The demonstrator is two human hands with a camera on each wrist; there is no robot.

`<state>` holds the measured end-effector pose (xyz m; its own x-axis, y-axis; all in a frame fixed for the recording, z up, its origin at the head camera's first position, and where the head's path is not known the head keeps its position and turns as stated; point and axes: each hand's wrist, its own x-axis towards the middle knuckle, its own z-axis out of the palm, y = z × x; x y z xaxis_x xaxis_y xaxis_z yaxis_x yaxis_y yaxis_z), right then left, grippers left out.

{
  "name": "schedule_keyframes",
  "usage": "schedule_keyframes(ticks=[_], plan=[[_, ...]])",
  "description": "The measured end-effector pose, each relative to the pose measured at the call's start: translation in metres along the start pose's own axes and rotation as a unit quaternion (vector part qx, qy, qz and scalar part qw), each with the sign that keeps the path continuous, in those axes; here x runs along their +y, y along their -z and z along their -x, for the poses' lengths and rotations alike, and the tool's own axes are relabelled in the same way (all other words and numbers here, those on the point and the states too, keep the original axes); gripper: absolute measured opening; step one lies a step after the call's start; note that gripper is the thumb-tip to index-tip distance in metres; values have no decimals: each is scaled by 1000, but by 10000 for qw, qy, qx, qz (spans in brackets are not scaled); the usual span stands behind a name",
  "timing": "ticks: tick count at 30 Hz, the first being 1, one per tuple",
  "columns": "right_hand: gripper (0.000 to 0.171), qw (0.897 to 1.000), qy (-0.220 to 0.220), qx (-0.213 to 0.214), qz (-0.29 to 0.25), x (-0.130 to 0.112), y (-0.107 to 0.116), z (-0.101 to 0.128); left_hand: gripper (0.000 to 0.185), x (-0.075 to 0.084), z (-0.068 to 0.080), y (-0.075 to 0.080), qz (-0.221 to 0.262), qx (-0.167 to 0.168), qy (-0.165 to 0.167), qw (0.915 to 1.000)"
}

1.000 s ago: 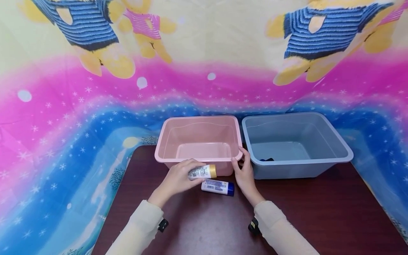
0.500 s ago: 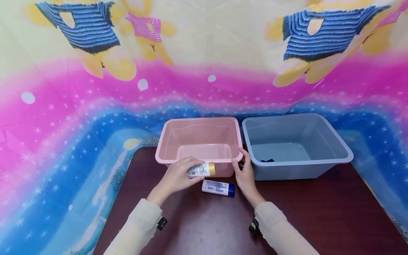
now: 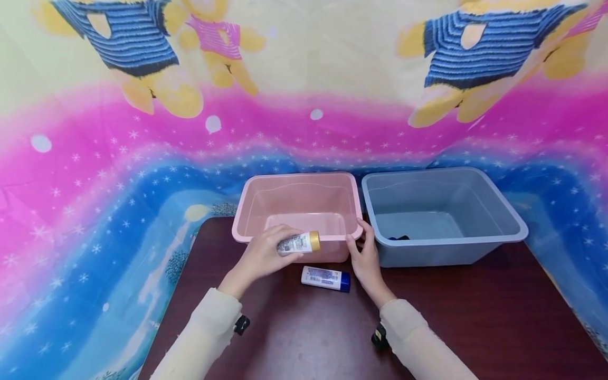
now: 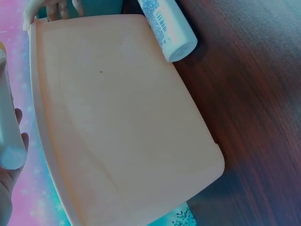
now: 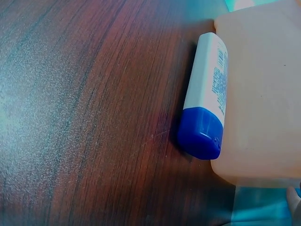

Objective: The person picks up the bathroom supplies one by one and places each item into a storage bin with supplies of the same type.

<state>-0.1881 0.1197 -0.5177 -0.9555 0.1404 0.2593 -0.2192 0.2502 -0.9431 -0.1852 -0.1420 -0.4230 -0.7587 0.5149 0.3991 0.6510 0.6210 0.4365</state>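
My left hand point(image 3: 258, 253) grips a white bottle with a gold cap point(image 3: 296, 244), held level before the pink basin point(image 3: 328, 251), its cap overlapping the front rim in the head view. Part of that bottle point(image 4: 10, 132) also shows at the left edge of the left wrist view. With fingers and thumb, my right hand point(image 3: 367, 264) holds the basin's front right corner at the rim. A second white bottle, with a blue cap point(image 3: 323, 278), lies on its side close in front of the basin; the right wrist view shows its blue cap point(image 5: 201, 134) nearest.
To the right stands a grey-blue basin point(image 3: 427, 255), close beside the pink one, with a small dark object point(image 3: 399, 238) inside near the front wall. Both rest on a dark brown table point(image 3: 304, 338). A patterned cloth point(image 3: 304, 126) hangs right behind them.
My left hand has risen a little with the gold-capped bottle, up towards the pink basin's rim. The right hand stays on the basin's corner, and the blue-capped bottle lies where it was.
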Motion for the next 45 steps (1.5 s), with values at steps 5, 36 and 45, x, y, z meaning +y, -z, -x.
schedule_keyframes(ticks=[5, 36, 45], plan=[[53, 10000, -36, 4, 53, -1, 0, 0, 50, 0, -6, 2, 15, 56, 24, 10000], [50, 9999, -119, 10, 46, 0, -1, -2, 51, -8, -40, -2, 164, 490, 185, 9985], [51, 9999, -119, 7, 39, 0, -1, -1, 51, -13, -45, -2, 227, 443, 219, 9985]])
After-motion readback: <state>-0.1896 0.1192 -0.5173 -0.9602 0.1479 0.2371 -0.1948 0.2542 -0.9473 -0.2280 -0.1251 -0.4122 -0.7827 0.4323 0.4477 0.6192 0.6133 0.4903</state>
